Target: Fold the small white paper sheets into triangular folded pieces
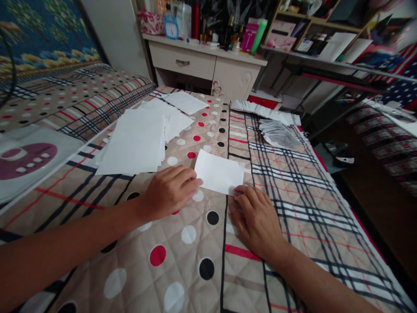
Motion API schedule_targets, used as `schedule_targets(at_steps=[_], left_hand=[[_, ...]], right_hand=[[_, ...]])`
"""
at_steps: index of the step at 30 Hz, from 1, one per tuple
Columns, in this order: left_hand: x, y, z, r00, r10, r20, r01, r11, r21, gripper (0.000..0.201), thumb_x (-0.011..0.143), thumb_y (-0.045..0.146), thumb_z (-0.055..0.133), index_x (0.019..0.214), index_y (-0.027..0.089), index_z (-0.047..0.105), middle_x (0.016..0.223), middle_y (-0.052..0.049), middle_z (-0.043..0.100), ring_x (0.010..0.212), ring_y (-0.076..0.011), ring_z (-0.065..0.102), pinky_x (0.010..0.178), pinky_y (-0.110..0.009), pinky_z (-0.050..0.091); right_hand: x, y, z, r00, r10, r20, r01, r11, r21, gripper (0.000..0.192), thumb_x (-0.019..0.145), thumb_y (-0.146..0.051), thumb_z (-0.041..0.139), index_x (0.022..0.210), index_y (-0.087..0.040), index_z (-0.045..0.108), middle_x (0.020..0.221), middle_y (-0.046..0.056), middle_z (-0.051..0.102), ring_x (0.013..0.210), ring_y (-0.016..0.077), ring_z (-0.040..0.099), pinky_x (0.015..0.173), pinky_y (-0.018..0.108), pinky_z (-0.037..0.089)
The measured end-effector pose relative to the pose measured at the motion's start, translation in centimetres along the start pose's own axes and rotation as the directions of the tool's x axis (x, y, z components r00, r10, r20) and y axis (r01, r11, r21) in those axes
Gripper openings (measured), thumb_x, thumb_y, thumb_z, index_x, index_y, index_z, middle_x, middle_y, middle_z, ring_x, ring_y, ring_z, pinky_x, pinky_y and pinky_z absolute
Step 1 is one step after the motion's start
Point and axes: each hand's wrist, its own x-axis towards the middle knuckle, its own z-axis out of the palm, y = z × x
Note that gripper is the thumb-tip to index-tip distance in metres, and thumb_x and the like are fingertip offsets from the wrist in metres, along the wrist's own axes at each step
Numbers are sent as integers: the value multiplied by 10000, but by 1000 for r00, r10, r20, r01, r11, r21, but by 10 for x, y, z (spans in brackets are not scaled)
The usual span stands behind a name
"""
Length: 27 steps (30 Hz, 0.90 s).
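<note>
A small white sheet of paper (220,173), which looks folded, lies on the quilted bedspread in front of me, its left end lifted a little. At its left front corner, the fingers of my left hand (171,191) are closed on the edge. My right hand (257,219) has its thumb and fingertips closed at the right front corner. A loose pile of larger white sheets (133,141) spreads out beyond my left hand. Farther right lie a fanned bundle of folded papers (278,134) and a long row of folded papers (263,111).
The bedspread (189,271) has dots and plaid stripes. A plastic package (29,156) with a purple print lies at the left. Beyond the bed stands a white cabinet (182,58) with bottles and a blue clock (171,26) on top. Shelves and a folding table frame are at the right.
</note>
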Motion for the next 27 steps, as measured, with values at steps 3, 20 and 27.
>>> schedule_targets(at_steps=[3, 20, 27], left_hand=[[18, 10, 2, 999, 19, 27, -21, 994, 106, 160, 828, 156, 691, 979, 208, 685, 1003, -16, 606, 899, -202, 546, 698, -332, 437], [42, 1, 41, 946, -171, -275, -72, 718, -692, 304, 810, -92, 543, 879, 171, 679, 923, 31, 698, 890, -105, 634, 874, -269, 482], [39, 0, 51, 967, -200, -160, 39, 733, -679, 303, 788, -80, 527, 766, 170, 697, 1038, -6, 688, 1106, -174, 602, 975, -333, 475]], right_hand=[[1, 0, 0, 1000, 20, 8, -20, 999, 27, 140, 933, -199, 510, 1016, -117, 587, 1137, 105, 563, 1046, 261, 495, 925, 448, 411], [-3, 27, 5, 920, 332, -207, -176, 823, 540, 519, 848, -164, 665, 1342, -278, 553, 1460, 67, 420, 1349, 262, 409, 1113, 488, 368], [1, 23, -3, 969, 61, -241, 54, 894, 445, 266, 884, -79, 587, 1030, -259, 718, 1235, 19, 616, 1239, 222, 498, 1064, 445, 401]])
